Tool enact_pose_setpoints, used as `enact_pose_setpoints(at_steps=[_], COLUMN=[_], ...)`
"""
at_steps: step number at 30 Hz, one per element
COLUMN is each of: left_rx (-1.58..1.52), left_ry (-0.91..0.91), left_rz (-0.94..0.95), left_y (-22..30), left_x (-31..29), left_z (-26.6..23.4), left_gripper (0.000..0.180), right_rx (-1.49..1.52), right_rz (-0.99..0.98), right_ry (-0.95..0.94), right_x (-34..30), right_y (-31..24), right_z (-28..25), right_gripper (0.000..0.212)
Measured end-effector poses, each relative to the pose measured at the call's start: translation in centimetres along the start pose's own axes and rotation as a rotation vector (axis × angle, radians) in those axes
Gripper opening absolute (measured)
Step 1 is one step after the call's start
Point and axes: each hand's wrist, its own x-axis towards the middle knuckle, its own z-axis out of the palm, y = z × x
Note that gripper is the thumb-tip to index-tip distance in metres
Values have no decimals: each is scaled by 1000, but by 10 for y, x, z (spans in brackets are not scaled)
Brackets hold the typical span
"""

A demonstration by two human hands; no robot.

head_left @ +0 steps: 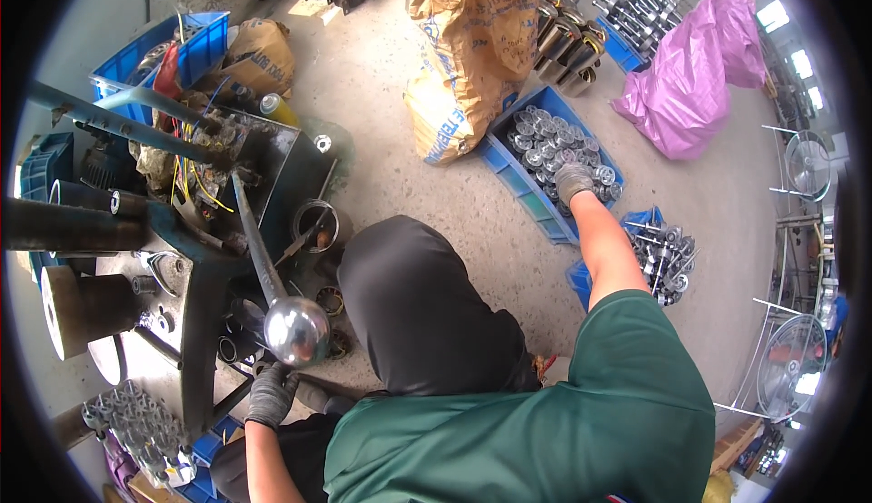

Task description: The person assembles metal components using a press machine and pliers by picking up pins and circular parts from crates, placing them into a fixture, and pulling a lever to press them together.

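Observation:
My right hand (573,181), in a grey glove, reaches into a blue crate (520,181) and touches the round silvery metal parts (545,144) heaped there. Its fingertips are lost among the parts, so their grip cannot be made out. At the lower left, my left hand (271,397), also gloved, has its fingers curled at the edge of a press-like machine (202,308). Whatever it holds is hidden. Just above that hand is a shiny metal ball (298,331) on the end of a long lever (258,239).
A smaller blue bin (579,283) with shafted metal parts (661,262) stands right of my arm. Beyond the crate are a brown sack (472,49) and a purple sack (686,85). Metal parts (141,430) stand at lower left; fan frames (790,367) line the right.

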Motion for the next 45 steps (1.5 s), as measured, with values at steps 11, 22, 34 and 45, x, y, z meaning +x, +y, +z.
enact_pose_setpoints(at_steps=[11,22,34,45], left_rx=[-4,-51,-3,35], left_ry=[-178,-80,-114,57], left_rz=[-158,-97,-74,190], left_y=[-5,-32,10,54], left_x=[5,2,-1,-13], left_z=[2,27,1,-36], left_gripper=[36,34,35,42], right_rx=[276,282,669,1693], right_rz=[315,280,499,-38], right_ry=[-132,-44,28,416], right_x=[-7,-14,-98,-163], right_y=[-12,-6,9,63], right_z=[-25,-20,4,-75], right_gripper=[36,31,70,53])
